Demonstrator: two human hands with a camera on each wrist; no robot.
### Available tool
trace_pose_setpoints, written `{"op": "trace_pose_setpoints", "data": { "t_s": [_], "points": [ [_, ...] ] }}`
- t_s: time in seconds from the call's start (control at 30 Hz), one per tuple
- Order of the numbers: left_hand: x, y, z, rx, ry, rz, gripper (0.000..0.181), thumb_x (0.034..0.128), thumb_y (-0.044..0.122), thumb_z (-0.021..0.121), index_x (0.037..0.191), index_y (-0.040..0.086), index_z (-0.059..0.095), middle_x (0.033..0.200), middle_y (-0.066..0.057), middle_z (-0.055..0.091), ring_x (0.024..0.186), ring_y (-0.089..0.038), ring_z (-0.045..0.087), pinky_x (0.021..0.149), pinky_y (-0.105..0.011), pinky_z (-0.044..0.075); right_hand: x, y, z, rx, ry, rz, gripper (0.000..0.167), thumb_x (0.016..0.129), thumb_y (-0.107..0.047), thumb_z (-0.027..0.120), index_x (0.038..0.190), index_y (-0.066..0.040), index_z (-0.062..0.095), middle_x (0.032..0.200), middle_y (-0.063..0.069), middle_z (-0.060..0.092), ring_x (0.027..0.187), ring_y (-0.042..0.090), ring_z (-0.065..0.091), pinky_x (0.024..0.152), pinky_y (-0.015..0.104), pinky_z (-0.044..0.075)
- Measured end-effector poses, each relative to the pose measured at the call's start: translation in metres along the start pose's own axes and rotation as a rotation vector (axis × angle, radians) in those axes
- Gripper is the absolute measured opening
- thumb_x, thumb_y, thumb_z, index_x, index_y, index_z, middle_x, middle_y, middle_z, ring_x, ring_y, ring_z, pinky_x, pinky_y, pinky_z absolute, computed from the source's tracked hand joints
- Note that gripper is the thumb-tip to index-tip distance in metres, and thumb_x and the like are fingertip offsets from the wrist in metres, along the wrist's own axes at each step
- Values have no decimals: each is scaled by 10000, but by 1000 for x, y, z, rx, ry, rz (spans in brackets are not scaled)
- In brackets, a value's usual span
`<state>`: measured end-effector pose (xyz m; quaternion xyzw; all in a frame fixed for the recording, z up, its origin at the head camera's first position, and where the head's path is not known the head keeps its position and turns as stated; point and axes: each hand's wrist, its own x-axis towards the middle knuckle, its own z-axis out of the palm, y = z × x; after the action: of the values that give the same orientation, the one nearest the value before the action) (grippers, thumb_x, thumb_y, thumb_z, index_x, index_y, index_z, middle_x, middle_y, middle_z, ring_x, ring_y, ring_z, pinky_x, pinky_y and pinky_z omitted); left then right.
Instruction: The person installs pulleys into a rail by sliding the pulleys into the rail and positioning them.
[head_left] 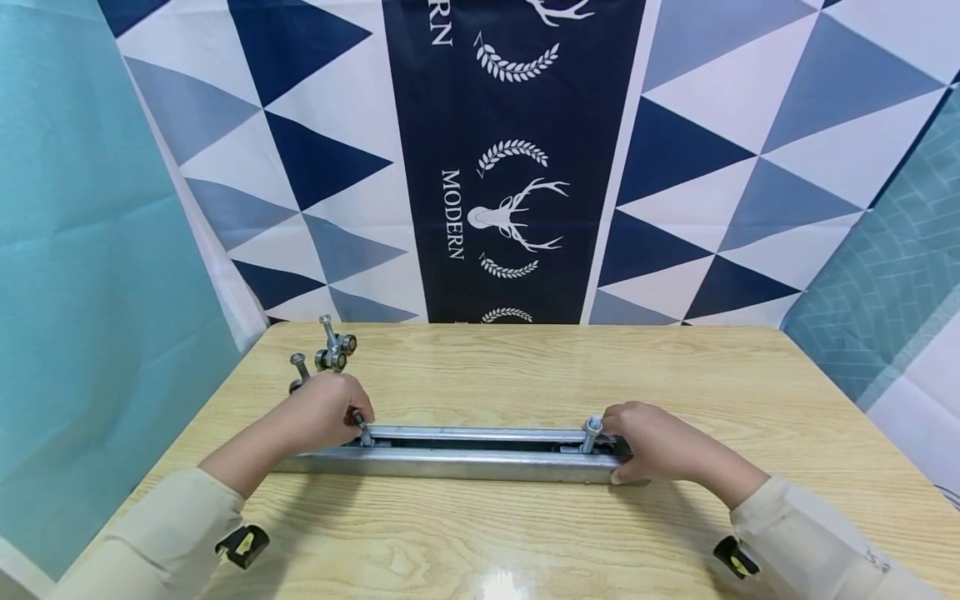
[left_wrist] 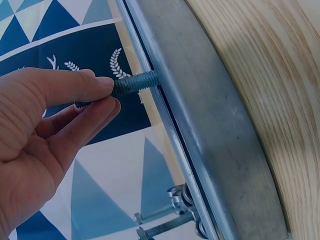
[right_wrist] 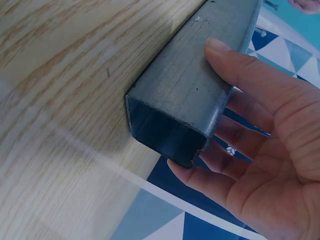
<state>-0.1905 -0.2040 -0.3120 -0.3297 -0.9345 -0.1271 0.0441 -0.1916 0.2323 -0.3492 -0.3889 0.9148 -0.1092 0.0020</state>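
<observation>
A galvanized metal channel rail (head_left: 465,464) lies across the wooden table with its slot facing up. Thumb and fingers of my left hand (head_left: 324,414) pinch a threaded bolt (left_wrist: 136,83) that sticks up out of the slot near the left end. My right hand (head_left: 660,442) grips the rail's right end, the thumb on the near side wall and the fingers on the far side. Beside it a second bolt (head_left: 592,429) with a nut stands in the slot. The right wrist view shows the rail's open square end (right_wrist: 162,131); what the bolts join to inside is mostly hidden.
Behind my left hand, roller trolleys with upright bolts stand on the table: one (head_left: 335,346) farther back, another (head_left: 299,367) partly hidden by the hand. A patterned cloth (head_left: 517,167) hangs at the table's back edge. Small black devices (head_left: 242,546) sit at both wrists.
</observation>
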Motion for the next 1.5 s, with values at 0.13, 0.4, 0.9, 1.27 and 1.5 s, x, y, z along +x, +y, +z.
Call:
{"op": "trace_pose_setpoints", "data": {
  "t_s": [0.13,0.4,0.9,1.27,1.5],
  "points": [
    [2,3,1,-10,-3,0,193,737,-66,757,792,119,755,815,62,667,739,-71,604,620,-231,500,0,0,1,4,-2,-5,334,642,-182,900,866,-90,670,821,-66,567,718,103,525,622,331,473],
    [3,7,3,-12,6,3,188,730,-73,758,791,105,759,804,54,669,723,-67,609,615,-216,501,1,0,0,8,-5,-7,329,647,-186,897,854,-98,656,814,-68,557,695,75,479,609,323,454],
    [13,17,7,-25,-17,23,202,740,-88,730,797,104,758,819,56,668,755,-77,611,636,-228,508,1,0,0,2,-1,-9,347,639,-186,899,884,-76,679,811,-66,563,707,88,509,622,331,471],
    [23,24,13,-26,-32,49,205,737,-94,711,816,87,766,824,39,684,786,-116,646,640,-228,515,0,1,0,9,8,-23,370,624,-169,896,910,-53,691,820,-60,577,716,100,532,631,334,480],
    [29,32,15,-13,-22,73,212,731,-93,704,816,91,767,818,41,682,762,-97,636,638,-222,509,0,1,0,14,8,-22,351,623,-164,894,883,-63,680,807,-69,563,686,75,484,607,318,455]
  ]
}}
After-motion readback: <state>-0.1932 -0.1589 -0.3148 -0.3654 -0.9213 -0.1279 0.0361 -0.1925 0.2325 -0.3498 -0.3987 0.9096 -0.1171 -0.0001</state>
